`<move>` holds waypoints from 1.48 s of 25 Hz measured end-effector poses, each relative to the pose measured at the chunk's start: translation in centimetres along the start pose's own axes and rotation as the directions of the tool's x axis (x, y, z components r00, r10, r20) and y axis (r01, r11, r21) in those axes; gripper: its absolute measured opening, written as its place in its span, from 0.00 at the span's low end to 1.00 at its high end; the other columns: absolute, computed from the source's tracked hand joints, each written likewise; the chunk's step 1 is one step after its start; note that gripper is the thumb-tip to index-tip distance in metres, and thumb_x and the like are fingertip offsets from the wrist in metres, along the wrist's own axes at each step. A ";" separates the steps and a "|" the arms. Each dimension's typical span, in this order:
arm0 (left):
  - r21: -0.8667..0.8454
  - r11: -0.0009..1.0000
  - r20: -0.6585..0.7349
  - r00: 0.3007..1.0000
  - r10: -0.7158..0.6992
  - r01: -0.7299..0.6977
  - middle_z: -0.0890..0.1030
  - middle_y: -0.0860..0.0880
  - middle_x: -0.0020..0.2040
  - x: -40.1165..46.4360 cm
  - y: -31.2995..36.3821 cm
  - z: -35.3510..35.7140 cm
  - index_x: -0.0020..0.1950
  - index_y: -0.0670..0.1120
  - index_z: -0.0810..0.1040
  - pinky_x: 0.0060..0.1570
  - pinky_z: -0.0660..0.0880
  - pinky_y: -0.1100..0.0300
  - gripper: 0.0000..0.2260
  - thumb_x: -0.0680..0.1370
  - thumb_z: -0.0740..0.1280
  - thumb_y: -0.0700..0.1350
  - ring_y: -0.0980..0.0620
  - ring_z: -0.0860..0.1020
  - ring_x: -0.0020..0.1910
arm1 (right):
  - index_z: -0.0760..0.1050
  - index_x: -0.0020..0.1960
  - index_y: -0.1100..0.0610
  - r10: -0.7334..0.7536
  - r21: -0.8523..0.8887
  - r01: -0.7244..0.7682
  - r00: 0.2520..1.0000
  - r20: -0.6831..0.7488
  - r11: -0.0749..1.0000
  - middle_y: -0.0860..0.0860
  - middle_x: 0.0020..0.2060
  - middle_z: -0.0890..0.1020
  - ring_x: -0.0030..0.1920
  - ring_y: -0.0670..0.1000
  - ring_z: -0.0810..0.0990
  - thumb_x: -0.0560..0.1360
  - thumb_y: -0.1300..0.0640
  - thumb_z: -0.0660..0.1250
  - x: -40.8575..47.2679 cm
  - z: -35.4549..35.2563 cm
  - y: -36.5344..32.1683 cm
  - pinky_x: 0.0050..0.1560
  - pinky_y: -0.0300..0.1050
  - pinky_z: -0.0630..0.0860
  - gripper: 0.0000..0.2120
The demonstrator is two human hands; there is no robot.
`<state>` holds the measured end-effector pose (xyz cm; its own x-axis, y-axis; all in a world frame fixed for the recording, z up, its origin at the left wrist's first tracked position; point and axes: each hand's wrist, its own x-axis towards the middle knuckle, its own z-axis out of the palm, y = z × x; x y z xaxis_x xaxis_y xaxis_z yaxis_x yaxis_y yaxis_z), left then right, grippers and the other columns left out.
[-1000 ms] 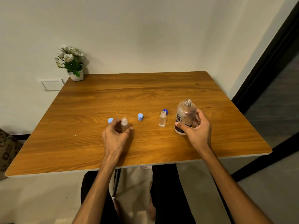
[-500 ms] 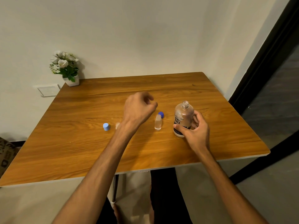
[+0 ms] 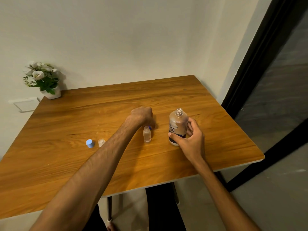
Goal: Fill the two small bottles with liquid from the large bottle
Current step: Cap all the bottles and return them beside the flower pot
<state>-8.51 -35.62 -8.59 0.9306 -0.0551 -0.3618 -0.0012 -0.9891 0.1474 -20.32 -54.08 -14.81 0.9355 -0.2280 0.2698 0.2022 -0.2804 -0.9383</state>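
While right hand (image 3: 190, 139) wraps uncapped large bottle (image 3: 178, 126) | label partly hidden, reads "re-" | left hand (image 3: 143, 115) curled by dark blue cap (image 3: 150, 128), grip unclear

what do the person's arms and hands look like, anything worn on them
Both forearms are bare as far as the frame shows: no sleeves in view, no gloves. The left hand and right hand show no rings, and neither wrist carries a watch or bracelet. The left forearm has visible hair.
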 end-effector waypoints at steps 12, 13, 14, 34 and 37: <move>-0.309 0.772 -0.527 0.776 0.347 -0.555 0.84 0.50 0.41 -9.5 5.0 -1.9 0.52 0.47 0.85 0.40 0.79 0.56 0.11 0.78 0.73 0.53 0.51 0.81 0.40 | 0.77 0.68 0.49 -0.061 -0.022 0.060 0.997 -0.050 0.998 0.42 0.57 0.85 0.58 0.45 0.84 0.63 0.56 0.86 -0.6 0.0 0.1 0.55 0.48 0.85 0.36; -0.267 0.787 -0.553 0.757 0.349 -0.557 0.84 0.51 0.41 -9.5 5.2 -1.7 0.51 0.46 0.85 0.39 0.78 0.57 0.12 0.78 0.73 0.54 0.53 0.81 0.40 | 0.78 0.68 0.50 -0.060 -0.012 0.060 0.997 -0.054 0.998 0.43 0.56 0.85 0.57 0.45 0.85 0.63 0.56 0.87 -0.7 -0.1 0.1 0.54 0.48 0.86 0.36; -0.236 0.798 -0.578 0.740 0.344 -0.555 0.83 0.51 0.41 -9.5 5.4 -1.5 0.50 0.46 0.84 0.39 0.77 0.58 0.13 0.77 0.73 0.56 0.53 0.80 0.39 | 0.78 0.68 0.51 -0.062 -0.006 0.062 0.997 -0.056 0.998 0.43 0.56 0.86 0.57 0.45 0.85 0.63 0.57 0.87 -0.8 -0.2 0.1 0.54 0.47 0.86 0.36; -0.225 0.768 -0.828 0.533 0.174 -0.600 0.75 0.52 0.37 -9.5 7.4 3.3 0.44 0.46 0.76 0.32 0.73 0.58 0.17 0.79 0.71 0.58 0.53 0.73 0.34 | 0.77 0.72 0.52 -0.088 0.008 0.089 0.994 -0.069 0.996 0.45 0.61 0.85 0.61 0.43 0.83 0.65 0.54 0.86 -1.7 -1.0 0.5 0.60 0.45 0.84 0.38; -0.146 0.777 -0.763 0.569 0.306 -0.613 0.80 0.49 0.45 -9.6 6.5 2.7 0.54 0.44 0.81 0.41 0.79 0.54 0.16 0.82 0.68 0.58 0.52 0.77 0.42 | 0.76 0.73 0.52 -0.079 0.025 0.079 0.997 -0.006 0.997 0.46 0.61 0.85 0.62 0.45 0.84 0.64 0.48 0.85 -1.3 -1.3 0.7 0.60 0.47 0.84 0.39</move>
<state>-18.41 -41.89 -6.63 0.8087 -0.2298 0.5414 -0.5179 -0.7144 0.4704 -21.82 -55.22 -15.54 0.9150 -0.2107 0.3441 0.2825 -0.2745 -0.9192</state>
